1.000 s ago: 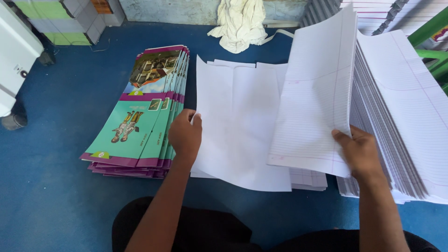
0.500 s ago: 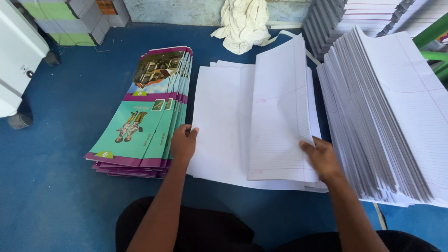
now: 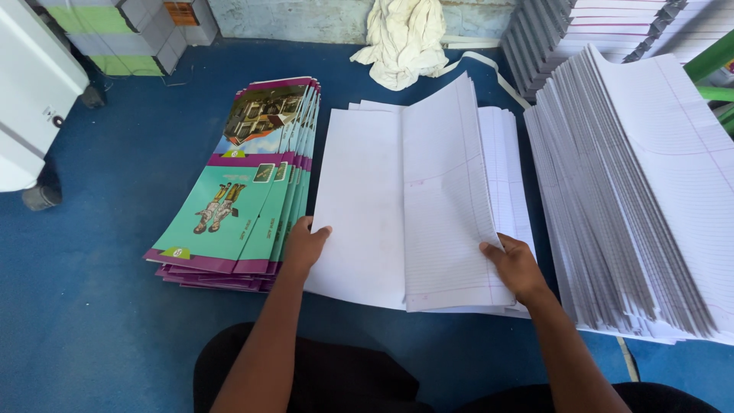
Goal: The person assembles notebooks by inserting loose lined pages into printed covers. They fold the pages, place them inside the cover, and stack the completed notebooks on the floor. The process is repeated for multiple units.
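The white machine [image 3: 30,99] at the left runs off the frame, so its shape can't be told. The big fanned stack of ruled sheets [image 3: 650,206] is cut by the right edge, and the right hand [image 3: 516,268] hides the corner of the ruled sheet [image 3: 451,206] it presses, fingertips tucked out of sight
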